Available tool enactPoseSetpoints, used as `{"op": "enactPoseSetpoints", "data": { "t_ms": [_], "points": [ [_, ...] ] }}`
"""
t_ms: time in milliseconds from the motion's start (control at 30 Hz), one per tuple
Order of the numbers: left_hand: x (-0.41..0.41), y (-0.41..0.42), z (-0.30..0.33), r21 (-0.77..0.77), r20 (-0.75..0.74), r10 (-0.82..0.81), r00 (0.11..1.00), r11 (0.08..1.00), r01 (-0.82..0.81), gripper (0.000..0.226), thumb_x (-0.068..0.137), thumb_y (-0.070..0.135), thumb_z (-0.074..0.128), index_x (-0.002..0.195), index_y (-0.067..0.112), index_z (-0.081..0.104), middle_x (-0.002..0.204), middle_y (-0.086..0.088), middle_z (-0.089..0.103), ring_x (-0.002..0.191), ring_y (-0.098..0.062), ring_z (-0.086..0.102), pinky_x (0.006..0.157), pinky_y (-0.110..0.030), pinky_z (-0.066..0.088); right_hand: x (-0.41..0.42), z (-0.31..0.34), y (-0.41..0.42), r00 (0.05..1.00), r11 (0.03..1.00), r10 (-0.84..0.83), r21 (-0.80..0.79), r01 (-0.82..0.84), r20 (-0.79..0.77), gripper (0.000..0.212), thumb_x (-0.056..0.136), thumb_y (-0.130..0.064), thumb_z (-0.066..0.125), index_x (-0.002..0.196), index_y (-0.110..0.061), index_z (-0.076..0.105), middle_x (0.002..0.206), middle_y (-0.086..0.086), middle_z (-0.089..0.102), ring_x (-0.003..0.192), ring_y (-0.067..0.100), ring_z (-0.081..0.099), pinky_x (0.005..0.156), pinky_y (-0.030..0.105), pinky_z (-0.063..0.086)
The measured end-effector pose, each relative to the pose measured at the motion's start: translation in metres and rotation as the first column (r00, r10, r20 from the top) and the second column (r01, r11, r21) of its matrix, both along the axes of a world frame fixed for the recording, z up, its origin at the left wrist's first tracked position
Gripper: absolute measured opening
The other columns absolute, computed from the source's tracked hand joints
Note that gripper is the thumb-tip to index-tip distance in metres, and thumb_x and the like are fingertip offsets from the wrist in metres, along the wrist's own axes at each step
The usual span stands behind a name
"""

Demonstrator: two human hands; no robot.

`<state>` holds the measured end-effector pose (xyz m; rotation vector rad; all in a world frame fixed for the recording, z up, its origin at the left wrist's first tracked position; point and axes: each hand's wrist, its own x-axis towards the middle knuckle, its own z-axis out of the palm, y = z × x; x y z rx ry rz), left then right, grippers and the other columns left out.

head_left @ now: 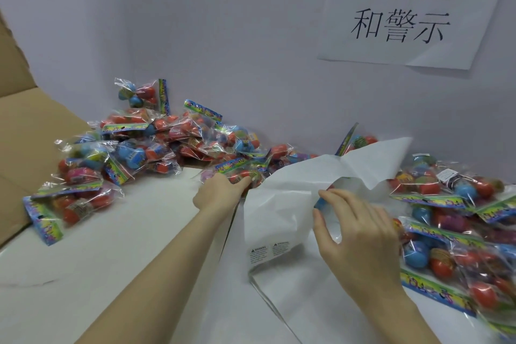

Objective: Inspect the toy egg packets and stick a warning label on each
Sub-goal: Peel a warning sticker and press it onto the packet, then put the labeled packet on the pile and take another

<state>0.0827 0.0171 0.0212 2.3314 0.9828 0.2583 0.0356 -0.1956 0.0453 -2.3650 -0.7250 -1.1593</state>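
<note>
Clear packets of coloured toy eggs lie in a big heap (145, 142) at the back left of the white table. My left hand (220, 193) reaches to the heap's near edge and closes on one toy egg packet (243, 173). A white label backing sheet (279, 220), curled up, lies in the middle, with two warning labels (269, 251) left at its lower left corner. My right hand (360, 234) hovers over the sheet's right side, fingers spread, holding nothing that I can see. A second pile of packets (458, 220) lies on the right.
An open cardboard box flap (36, 126) leans at the far left beside the heap. A paper sign with Chinese characters (402, 17) hangs on the white wall behind. Bare white table surface (125, 246) stretches in front of the heap.
</note>
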Motion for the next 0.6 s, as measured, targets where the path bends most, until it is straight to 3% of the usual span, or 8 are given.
{"op": "enactPoseSetpoints", "data": {
  "t_ms": [133, 200, 267, 367, 433, 500, 600],
  "points": [
    [0.0, -0.002, 0.001, -0.018, 0.119, 0.087, 0.989, 0.996, -0.085, 0.042, 0.086, 0.048, 0.054, 0.093, 0.008, 0.063, 0.101, -0.01, 0.065, 0.087, -0.028, 0.055, 0.071, -0.031, 0.039, 0.0, 0.0, -0.002, 1.0, 1.0, -0.016, 0.004, 0.016, -0.019, 0.023, 0.07, -0.017, 0.068, 0.09, -0.006, 0.071, 0.087, 0.006, 0.071, 0.069, 0.023, 0.067, 0.068, 0.029, 0.05],
    [-0.007, -0.003, 0.01, 0.02, 0.314, 0.157, 0.936, 0.985, -0.172, 0.037, 0.086, 0.045, 0.056, 0.091, 0.009, 0.058, 0.1, -0.009, 0.06, 0.088, -0.028, 0.054, 0.071, -0.031, 0.037, 0.001, 0.001, -0.003, 0.999, 0.999, -0.041, 0.031, 0.041, -0.025, 0.024, 0.07, -0.018, 0.064, 0.09, -0.007, 0.071, 0.088, 0.006, 0.071, 0.069, 0.023, 0.067, 0.068, 0.028, 0.044],
    [-0.018, -0.006, 0.023, -0.012, 0.606, 0.135, 0.784, 0.987, -0.161, 0.03, 0.085, 0.04, 0.061, 0.085, 0.011, 0.053, 0.089, -0.004, 0.055, 0.081, -0.022, 0.053, 0.069, -0.031, 0.037, 0.001, 0.002, -0.003, 0.998, 0.996, -0.055, 0.074, 0.057, -0.027, 0.023, 0.072, -0.017, 0.064, 0.091, -0.007, 0.071, 0.089, 0.007, 0.071, 0.069, 0.025, 0.066, 0.067, 0.029, 0.043],
    [-0.042, -0.017, 0.05, -0.198, 0.865, 0.139, 0.482, 0.977, 0.073, 0.028, 0.082, 0.023, 0.069, 0.07, 0.017, 0.045, 0.066, 0.006, 0.048, 0.057, 0.0, 0.045, 0.06, -0.022, 0.039, -0.001, 0.005, -0.001, 0.998, 0.981, 0.004, 0.193, 0.009, -0.066, 0.025, 0.073, -0.022, 0.065, 0.093, -0.007, 0.069, 0.087, 0.006, 0.07, 0.068, 0.023, 0.064, 0.067, 0.03, 0.044],
    [-0.061, -0.03, 0.064, -0.362, 0.901, 0.203, 0.383, 0.839, 0.407, 0.029, 0.074, 0.018, 0.073, 0.066, 0.017, 0.044, 0.061, 0.007, 0.049, 0.055, 0.0, 0.048, 0.056, -0.016, 0.041, -0.006, 0.01, 0.001, 0.967, 0.923, 0.159, 0.378, -0.075, -0.198, 0.031, 0.075, -0.035, 0.064, 0.097, -0.013, 0.066, 0.089, 0.0, 0.068, 0.073, 0.017, 0.063, 0.068, 0.031, 0.05],
    [-0.075, -0.046, 0.063, -0.412, 0.892, 0.15, 0.426, 0.655, 0.633, 0.031, 0.064, 0.021, 0.078, 0.067, 0.015, 0.047, 0.065, 0.002, 0.055, 0.062, -0.009, 0.055, 0.058, -0.021, 0.046, -0.009, 0.014, 0.003, 0.84, 0.779, 0.405, 0.617, -0.11, -0.361, 0.043, 0.069, -0.055, 0.06, 0.1, -0.025, 0.063, 0.09, -0.011, 0.066, 0.079, 0.008, 0.062, 0.07, 0.018, 0.049],
    [-0.088, -0.072, 0.048, -0.396, 0.877, 0.003, 0.48, 0.571, 0.719, 0.025, 0.064, 0.019, 0.071, 0.079, 0.014, 0.051, 0.074, -0.007, 0.061, 0.071, -0.022, 0.06, 0.064, -0.031, 0.052, -0.007, 0.018, 0.002, 0.483, 0.548, 0.755, 0.831, -0.094, -0.443, 0.062, 0.057, -0.059, 0.061, 0.107, -0.023, 0.062, 0.091, -0.009, 0.069, 0.084, 0.006, 0.064, 0.07, 0.013, 0.047]
  ]
}}
